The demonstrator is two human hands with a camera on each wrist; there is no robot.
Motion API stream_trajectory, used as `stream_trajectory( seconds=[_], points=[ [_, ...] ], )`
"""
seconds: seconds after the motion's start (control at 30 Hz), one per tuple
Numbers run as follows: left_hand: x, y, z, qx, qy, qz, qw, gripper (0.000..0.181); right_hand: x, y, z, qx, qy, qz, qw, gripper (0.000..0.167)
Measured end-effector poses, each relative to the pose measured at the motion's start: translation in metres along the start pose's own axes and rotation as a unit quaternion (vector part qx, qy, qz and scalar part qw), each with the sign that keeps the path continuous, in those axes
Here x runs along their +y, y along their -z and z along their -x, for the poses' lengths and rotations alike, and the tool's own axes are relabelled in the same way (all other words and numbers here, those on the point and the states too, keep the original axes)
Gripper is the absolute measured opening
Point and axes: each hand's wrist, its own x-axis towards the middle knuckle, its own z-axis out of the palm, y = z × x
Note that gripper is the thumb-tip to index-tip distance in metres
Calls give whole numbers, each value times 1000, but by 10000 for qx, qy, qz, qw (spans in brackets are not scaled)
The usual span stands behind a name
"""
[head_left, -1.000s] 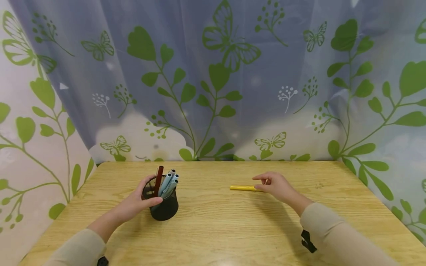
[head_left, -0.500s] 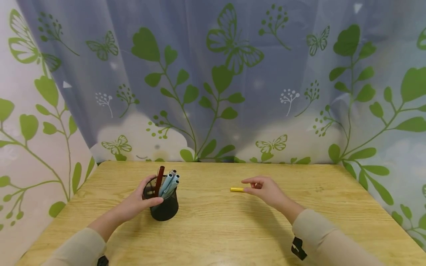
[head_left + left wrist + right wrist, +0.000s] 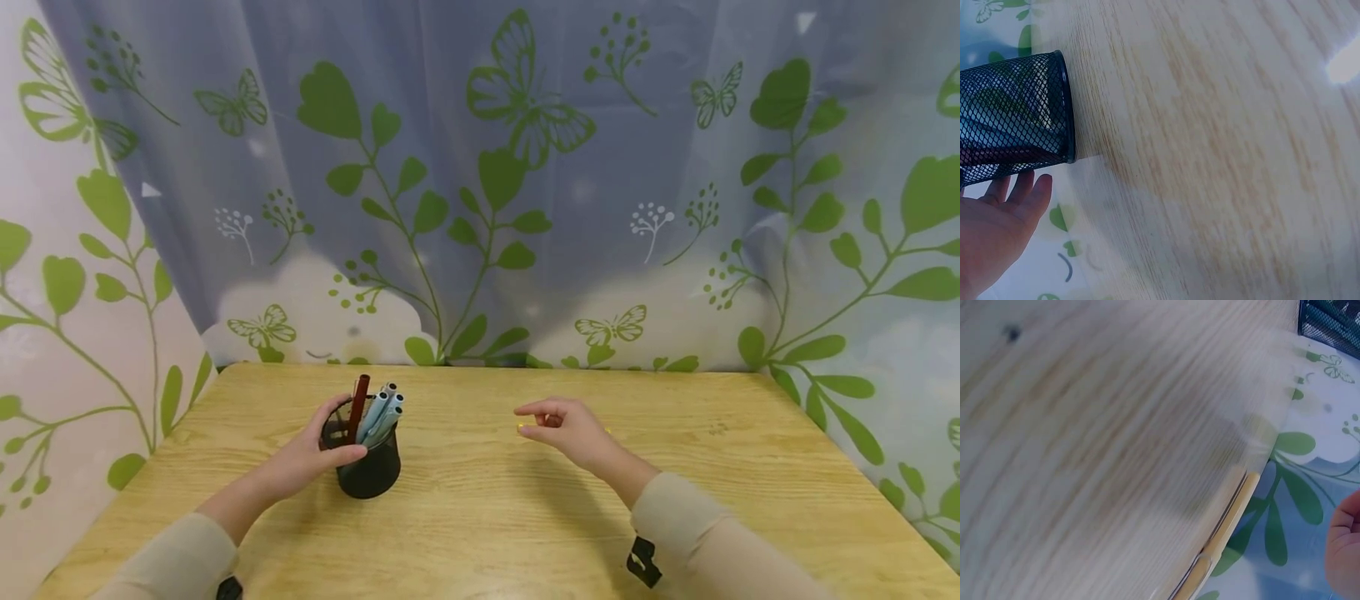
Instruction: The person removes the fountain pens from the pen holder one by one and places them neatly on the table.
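A black mesh pen holder (image 3: 371,475) stands on the left half of the table. My left hand (image 3: 303,454) grips it near the rim, thumb at the near side; in the left wrist view its fingers lie along the mesh (image 3: 1016,119). Inside lean a dark red pen (image 3: 358,408) and several light blue pens (image 3: 382,418). To the right, my right hand (image 3: 572,429) is over a yellow pen lying on the wood, hiding nearly all of it in the head view. The right wrist view shows the yellow pen (image 3: 1233,509) apart from the hand (image 3: 1344,547), whose fingers are loosely bent.
The light wooden table (image 3: 465,517) reaches back to a blue and white curtain (image 3: 540,275) printed with green leaves and butterflies. Black straps (image 3: 642,562) show under the beige sleeves (image 3: 690,517).
My right hand has moved left along the yellow pen, covering more of it, while the pen stays in place. The left hand and pen holder have stayed where they were.
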Motion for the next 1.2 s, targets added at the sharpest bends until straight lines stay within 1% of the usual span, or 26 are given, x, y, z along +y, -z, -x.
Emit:
stream_trajectory(
  seconds=[0.17, 0.3, 0.47, 0.7, 0.83, 1.03, 1.2],
  points=[
    [0, 0, 0, -19, 6, 22, 10000, 84, -4, -9, -2, -49, -21, -124, 9999, 32],
    [-1, 0, -3, -3, 66, 23, 10000, 83, -9, -17, -4, -136, -33, -224, 9997, 32],
    [-3, 0, -2, 5, 76, -4, 10000, 83, -12, -30, -10, -251, 119, -296, 9992, 30],
    [-1, 1, 0, -18, 125, -33, 9999, 83, -21, -45, -15, -382, 172, -461, 9981, 31],
    [1, 0, -2, -39, 43, -120, 9999, 83, -25, -49, -17, -361, 204, -477, 9980, 30],
    [-1, 2, -2, 64, -67, -57, 9999, 82, -31, -60, -22, -380, 236, -592, 9972, 28],
    [-1, 0, -1, 43, -139, -3, 9999, 83, -35, -67, -22, -404, 298, -697, 9963, 29]
  ],
)
